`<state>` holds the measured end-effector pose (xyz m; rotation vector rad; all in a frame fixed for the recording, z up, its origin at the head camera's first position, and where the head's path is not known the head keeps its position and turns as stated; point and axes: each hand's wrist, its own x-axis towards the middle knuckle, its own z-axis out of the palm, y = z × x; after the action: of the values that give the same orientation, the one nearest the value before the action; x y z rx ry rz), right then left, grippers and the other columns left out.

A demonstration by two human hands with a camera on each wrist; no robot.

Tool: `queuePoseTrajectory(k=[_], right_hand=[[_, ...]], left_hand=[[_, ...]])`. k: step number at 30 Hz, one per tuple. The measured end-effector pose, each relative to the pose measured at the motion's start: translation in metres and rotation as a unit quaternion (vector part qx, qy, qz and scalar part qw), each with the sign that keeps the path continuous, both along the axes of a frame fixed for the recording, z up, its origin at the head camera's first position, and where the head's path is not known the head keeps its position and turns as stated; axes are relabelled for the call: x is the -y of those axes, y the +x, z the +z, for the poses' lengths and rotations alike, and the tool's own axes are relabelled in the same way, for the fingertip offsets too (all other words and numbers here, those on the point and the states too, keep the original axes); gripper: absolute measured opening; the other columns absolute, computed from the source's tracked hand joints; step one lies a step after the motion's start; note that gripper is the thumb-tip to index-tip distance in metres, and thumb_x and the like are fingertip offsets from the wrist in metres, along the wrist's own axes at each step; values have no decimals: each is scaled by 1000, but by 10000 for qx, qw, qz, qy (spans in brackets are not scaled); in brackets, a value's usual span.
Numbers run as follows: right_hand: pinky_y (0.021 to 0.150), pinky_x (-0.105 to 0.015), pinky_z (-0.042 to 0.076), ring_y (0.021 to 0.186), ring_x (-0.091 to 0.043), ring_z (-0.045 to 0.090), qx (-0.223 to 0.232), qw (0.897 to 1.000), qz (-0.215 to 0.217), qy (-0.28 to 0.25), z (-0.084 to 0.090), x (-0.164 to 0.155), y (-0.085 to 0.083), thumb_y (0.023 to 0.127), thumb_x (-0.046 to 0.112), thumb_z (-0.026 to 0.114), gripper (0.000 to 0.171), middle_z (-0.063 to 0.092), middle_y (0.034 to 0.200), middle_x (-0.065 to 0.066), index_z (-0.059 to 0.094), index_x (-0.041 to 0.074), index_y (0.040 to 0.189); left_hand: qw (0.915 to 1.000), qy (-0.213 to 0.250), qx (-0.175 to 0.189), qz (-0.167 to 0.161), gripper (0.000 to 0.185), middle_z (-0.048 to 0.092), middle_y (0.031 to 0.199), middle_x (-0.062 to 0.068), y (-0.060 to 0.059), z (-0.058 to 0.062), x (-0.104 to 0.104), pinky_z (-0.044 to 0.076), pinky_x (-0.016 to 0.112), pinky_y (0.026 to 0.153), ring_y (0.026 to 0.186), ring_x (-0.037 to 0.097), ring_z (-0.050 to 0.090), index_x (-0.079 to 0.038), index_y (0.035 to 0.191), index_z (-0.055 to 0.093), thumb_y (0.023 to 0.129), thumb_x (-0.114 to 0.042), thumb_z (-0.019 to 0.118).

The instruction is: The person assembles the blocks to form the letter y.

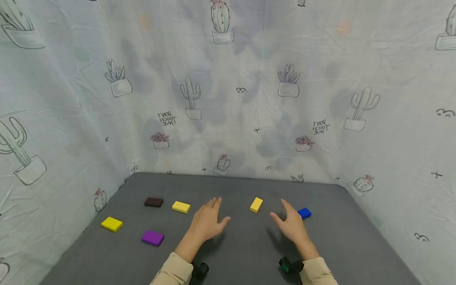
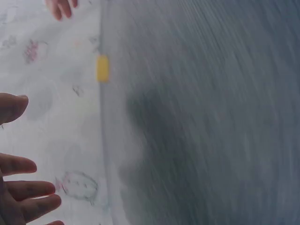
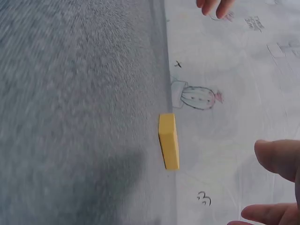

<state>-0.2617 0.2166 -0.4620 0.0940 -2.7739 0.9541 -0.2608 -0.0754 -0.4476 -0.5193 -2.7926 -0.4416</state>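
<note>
Hands (image 1: 249, 225) seemingly flank yellow block (image 1: 256, 205)

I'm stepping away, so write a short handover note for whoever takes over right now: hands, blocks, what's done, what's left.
Left hand: open, fingers spread, above the grey mat, holding nothing.
Right hand: open, also holding nothing.
Blocks: six lie apart on the mat. The yellow block lies between the two hands, towards the back. The blue block sits just right of the right hand. Left of the left hand lie another yellow block, a dark brown block, a purple block and a third yellow one.
Done: nothing gripped, stacked or grouped.
Left: every block is untouched; the middle yellow and the blue are nearest.
</note>
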Motion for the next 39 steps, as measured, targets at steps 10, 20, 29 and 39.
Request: queuePoseTrajectory(k=[10,20,29,39], right_hand=[[94,-61,43,122,-50,46,-144,9987,-367,-315,-3,-28,9,93,40,58,69,42,141,-29,35,1,145],[98,-64,38,130,-50,36,-33,9977,-479,-477,-5,-61,14,94,42,56,71,36,145,-29,30,1,146],[97,-65,37,130,-51,33,45,9975,-533,-453,-11,-85,18,94,39,57,71,33,146,-30,30,-2,145],[103,-60,34,131,-50,32,46,9967,-488,-647,-14,-98,9,94,36,57,71,33,145,-32,29,-6,144]], left_hand=[[9951,611,566,-536,71,42,146,18,8,7,-33,44,53,99,129,36,47,-6,145,38,91,-50,54],[9766,1454,1210,-1018,65,47,143,12,9,9,-60,42,47,104,131,29,46,-7,143,41,92,-45,57],[9623,1867,1524,-1261,65,50,140,11,6,-1,-82,44,48,100,128,30,49,-7,142,43,92,-47,56],[9526,1969,1692,-1590,62,51,140,8,-3,-2,-112,46,45,100,127,26,50,-8,142,43,93,-44,56]])
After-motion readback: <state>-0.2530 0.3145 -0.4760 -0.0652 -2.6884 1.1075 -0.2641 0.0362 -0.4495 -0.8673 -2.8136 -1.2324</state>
